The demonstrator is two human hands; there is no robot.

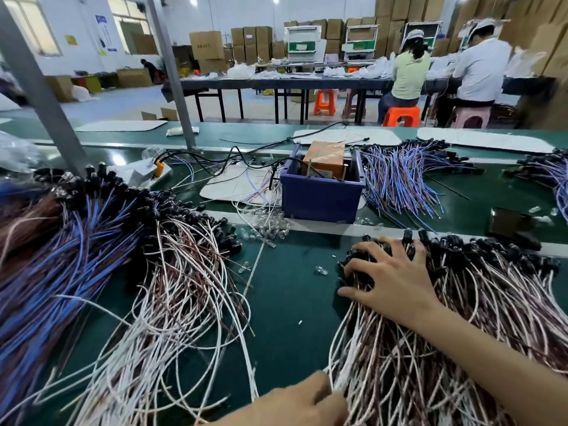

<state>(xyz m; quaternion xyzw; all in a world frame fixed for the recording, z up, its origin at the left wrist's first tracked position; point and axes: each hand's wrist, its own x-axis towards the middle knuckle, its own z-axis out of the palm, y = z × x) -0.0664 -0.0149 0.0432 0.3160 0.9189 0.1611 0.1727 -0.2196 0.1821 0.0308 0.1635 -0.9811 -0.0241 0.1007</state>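
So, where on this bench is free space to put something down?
The bare green strip between the left white wire pile and the bundle under the right hand; only a few tiny bulbs lie there. Around the blue bin it is crowded with loose wires.

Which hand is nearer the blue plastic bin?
Right. The right hand rests spread on the pink-and-white wire bundle, short of the blue plastic bin; the left hand lies farther back, at that bundle's wire ends.
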